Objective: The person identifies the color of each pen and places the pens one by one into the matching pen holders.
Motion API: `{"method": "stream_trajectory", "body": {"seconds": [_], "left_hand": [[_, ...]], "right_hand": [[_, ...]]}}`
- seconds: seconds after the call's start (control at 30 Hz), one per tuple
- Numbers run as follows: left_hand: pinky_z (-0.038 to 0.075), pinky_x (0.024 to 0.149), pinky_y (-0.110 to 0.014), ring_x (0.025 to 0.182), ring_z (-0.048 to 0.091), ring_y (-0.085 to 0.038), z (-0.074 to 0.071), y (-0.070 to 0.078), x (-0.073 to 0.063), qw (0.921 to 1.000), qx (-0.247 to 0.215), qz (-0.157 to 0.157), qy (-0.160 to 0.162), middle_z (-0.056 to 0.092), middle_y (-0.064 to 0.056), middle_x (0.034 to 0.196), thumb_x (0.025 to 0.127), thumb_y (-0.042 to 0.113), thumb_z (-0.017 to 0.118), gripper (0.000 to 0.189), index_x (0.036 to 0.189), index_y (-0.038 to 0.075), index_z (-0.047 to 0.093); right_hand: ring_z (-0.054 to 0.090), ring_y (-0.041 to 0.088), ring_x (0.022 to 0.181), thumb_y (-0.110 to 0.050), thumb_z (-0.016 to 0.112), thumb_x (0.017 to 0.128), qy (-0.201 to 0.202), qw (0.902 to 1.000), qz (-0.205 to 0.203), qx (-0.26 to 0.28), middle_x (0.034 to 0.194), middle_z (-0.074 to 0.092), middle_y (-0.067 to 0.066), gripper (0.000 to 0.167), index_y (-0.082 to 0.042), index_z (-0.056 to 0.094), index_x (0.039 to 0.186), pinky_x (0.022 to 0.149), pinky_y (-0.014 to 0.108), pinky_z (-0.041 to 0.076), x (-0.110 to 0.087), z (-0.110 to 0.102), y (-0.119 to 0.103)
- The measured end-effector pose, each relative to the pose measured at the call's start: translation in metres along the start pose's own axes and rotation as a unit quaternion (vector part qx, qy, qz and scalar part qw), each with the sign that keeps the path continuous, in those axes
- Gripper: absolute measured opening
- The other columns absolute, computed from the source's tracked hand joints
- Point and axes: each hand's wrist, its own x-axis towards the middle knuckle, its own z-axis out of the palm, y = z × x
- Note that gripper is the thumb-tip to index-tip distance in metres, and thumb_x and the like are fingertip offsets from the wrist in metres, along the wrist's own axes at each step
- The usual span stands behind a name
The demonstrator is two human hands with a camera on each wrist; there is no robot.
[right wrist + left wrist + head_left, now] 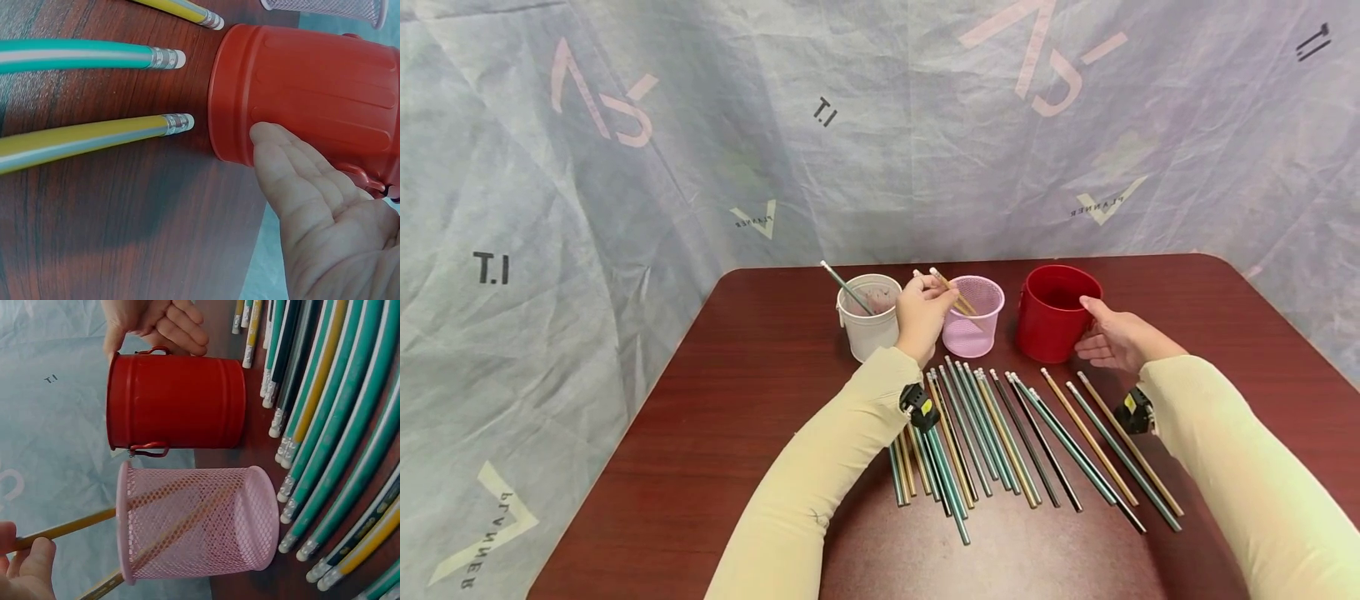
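My left hand (921,318) pinches a yellow pencil (81,524) near its upper end. The lower part of this pencil is inside a pink mesh cup (968,340). A second yellow pencil (103,586) also leans in that cup, seen through the mesh in the left wrist view. On the right, my right hand (1120,340) rests against the side of a red metal bucket (1048,335). Its fingers (297,156) lie fairly straight along the wall, with the thumb up by the rim. The bucket's inside is mostly dark in the head view.
Left of the cup stands a white bucket (871,335) with a green pencil (847,287) leaning in it. Many green, yellow and black pencils (1000,433) lie spread in front of the containers, erasers pointing away. A printed cloth (850,167) hangs behind the brown table (700,400).
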Motion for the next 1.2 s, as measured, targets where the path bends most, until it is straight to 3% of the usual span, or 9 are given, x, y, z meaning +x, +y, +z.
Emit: {"method": "stream_trajectory", "body": {"seconds": [0.37, 0.63, 0.77, 0.87, 0.97, 1.1, 1.17, 1.2], "left_hand": [[0.054, 0.07, -0.023, 0.076, 0.065, -0.015, -0.002, -0.017, 0.002, 0.9972, 0.066, -0.032, -0.009, 0.07, -0.021, 0.091, 0.08, -0.007, 0.07, 0.012, 0.089, -0.008, 0.063], [0.054, 0.068, -0.023, 0.07, 0.06, -0.009, -0.006, -0.023, 0.002, 0.9967, 0.065, -0.046, -0.017, 0.07, -0.02, 0.089, 0.079, -0.006, 0.071, 0.014, 0.091, -0.01, 0.065], [0.056, 0.074, -0.03, 0.069, 0.06, -0.009, -0.008, -0.024, 0.003, 0.9975, 0.043, -0.053, -0.021, 0.069, -0.022, 0.089, 0.08, -0.006, 0.069, 0.016, 0.094, -0.012, 0.065], [0.055, 0.08, -0.036, 0.078, 0.067, -0.019, -0.01, -0.025, 0.002, 0.9965, 0.031, -0.073, -0.028, 0.069, -0.025, 0.092, 0.081, -0.008, 0.068, 0.018, 0.098, -0.014, 0.065], [0.055, 0.079, -0.034, 0.085, 0.068, -0.024, -0.015, -0.025, 0.0, 0.9939, 0.052, -0.088, -0.043, 0.068, -0.025, 0.095, 0.082, -0.007, 0.067, 0.021, 0.101, -0.014, 0.065], [0.056, 0.071, -0.025, 0.075, 0.068, -0.016, -0.032, -0.023, 0.001, 0.983, 0.146, -0.078, -0.078, 0.07, -0.022, 0.091, 0.082, -0.003, 0.068, 0.022, 0.102, -0.012, 0.067], [0.054, 0.064, -0.02, 0.066, 0.065, -0.011, -0.046, -0.022, 0.004, 0.9673, 0.222, -0.066, -0.104, 0.071, -0.018, 0.084, 0.081, 0.0, 0.068, 0.02, 0.099, -0.009, 0.069], [0.053, 0.061, -0.018, 0.061, 0.063, -0.008, -0.053, -0.022, 0.005, 0.9542, 0.269, -0.058, -0.118, 0.071, -0.015, 0.078, 0.08, 0.001, 0.068, 0.017, 0.095, -0.007, 0.071]], "right_hand": [[0.056, 0.039, 0.115, -0.058, 0.018, 0.098, 0.005, 0.9999, -0.01, 0.006, 0.132, 0.045, 0.037, 0.091, 0.024, 0.013, 0.138, 0.101, 0.047, 0.038, 0.001, 0.002, 0.0], [0.039, 0.048, 0.126, -0.058, 0.015, 0.098, -0.004, 0.9999, -0.011, 0.008, 0.139, 0.03, 0.039, 0.092, 0.024, 0.007, 0.139, 0.103, 0.048, 0.035, 0.001, 0.001, 0.002], [0.051, 0.044, 0.119, -0.057, 0.015, 0.098, -0.007, 0.9998, -0.017, -0.003, 0.135, 0.037, 0.04, 0.092, 0.025, 0.007, 0.138, 0.102, 0.049, 0.036, 0.0, -0.005, 0.003], [0.061, 0.036, 0.109, -0.057, 0.015, 0.098, -0.013, 0.9997, -0.019, -0.009, 0.127, 0.049, 0.038, 0.092, 0.025, 0.008, 0.138, 0.1, 0.047, 0.04, 0.0, -0.008, 0.004], [0.064, 0.03, 0.101, -0.057, 0.016, 0.098, -0.017, 0.9996, -0.021, -0.011, 0.119, 0.057, 0.032, 0.092, 0.025, 0.008, 0.137, 0.097, 0.045, 0.044, 0.001, -0.01, 0.004], [0.066, 0.027, 0.097, -0.057, 0.016, 0.098, -0.018, 0.9996, -0.022, -0.007, 0.115, 0.06, 0.03, 0.092, 0.025, 0.007, 0.137, 0.095, 0.044, 0.046, 0.002, -0.009, 0.004], [0.066, 0.025, 0.096, -0.057, 0.016, 0.098, -0.02, 0.9996, -0.022, -0.005, 0.113, 0.062, 0.028, 0.091, 0.025, 0.007, 0.137, 0.095, 0.044, 0.047, 0.002, -0.008, 0.004], [0.066, 0.024, 0.095, -0.057, 0.016, 0.098, -0.021, 0.9995, -0.021, -0.005, 0.112, 0.062, 0.027, 0.091, 0.025, 0.007, 0.138, 0.094, 0.043, 0.047, 0.003, -0.007, 0.004]]}}
